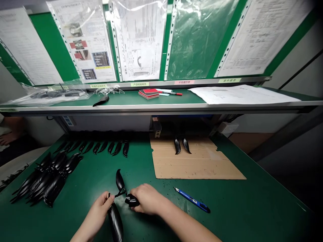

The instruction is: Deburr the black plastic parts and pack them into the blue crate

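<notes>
Near the front of the green table, both hands hold a cluster of glossy black curved, leaf-shaped parts joined by a thin stem. My left hand (104, 203) pinches it by the stem end of a long part (116, 222) that hangs toward me. My right hand (147, 200) is closed round a shorter, folded-looking part (131, 200); its fingertips are partly hidden. Between the hands, another leaf-shaped part (120, 180) points up and away, attached at the stem. To the right of my right hand lies a blue utility knife (192, 199), its tip toward the upper left.
Stacked black parts (54, 178) lie at left, with a row of single parts (96, 148) behind. Two more rest on a cardboard sheet (194, 168). A shelf (176, 108) crosses above, carrying papers, red pads (148, 93) and a pen. Another person's hand (8, 137) shows far left.
</notes>
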A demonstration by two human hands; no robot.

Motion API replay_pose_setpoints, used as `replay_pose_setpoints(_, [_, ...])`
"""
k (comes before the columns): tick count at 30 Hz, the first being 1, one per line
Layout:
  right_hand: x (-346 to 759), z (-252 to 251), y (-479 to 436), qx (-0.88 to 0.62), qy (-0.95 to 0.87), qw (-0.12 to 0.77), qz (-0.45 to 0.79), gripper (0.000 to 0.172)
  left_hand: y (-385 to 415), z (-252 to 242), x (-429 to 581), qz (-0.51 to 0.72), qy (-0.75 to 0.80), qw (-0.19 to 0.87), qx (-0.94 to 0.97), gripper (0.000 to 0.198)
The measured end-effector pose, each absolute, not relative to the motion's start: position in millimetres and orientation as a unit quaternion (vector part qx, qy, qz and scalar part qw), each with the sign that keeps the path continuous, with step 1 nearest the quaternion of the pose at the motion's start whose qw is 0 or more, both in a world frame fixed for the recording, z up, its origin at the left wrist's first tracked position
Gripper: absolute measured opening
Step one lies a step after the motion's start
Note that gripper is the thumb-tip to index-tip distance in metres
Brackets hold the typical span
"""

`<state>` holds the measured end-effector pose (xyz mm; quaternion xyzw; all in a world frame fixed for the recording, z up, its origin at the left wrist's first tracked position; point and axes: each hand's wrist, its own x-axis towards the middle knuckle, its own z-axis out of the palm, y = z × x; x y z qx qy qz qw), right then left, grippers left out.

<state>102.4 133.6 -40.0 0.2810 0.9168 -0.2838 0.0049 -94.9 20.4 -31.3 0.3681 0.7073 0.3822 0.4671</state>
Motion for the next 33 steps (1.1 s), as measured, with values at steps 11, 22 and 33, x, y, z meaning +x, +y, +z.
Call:
replay_pose_setpoints(11, [98,-44,122,0.263,0.882,-0.010,-0.391,0.036,-10,-40,-95,0.541,0.588,0.573,0.183,0.037])
replay_pose_setpoints(22, [83,-57,93,0.322,0.887,-0.067,-0.323,0.028,5,-48,-80,0.682,0.431,0.583,-0.093,0.006])
replay_pose_setpoints(33, [100,-29,107,0.218,0.956,-0.133,-0.142,0.048,-1,19,-122,0.245,0.718,0.392,0.521,0.036])
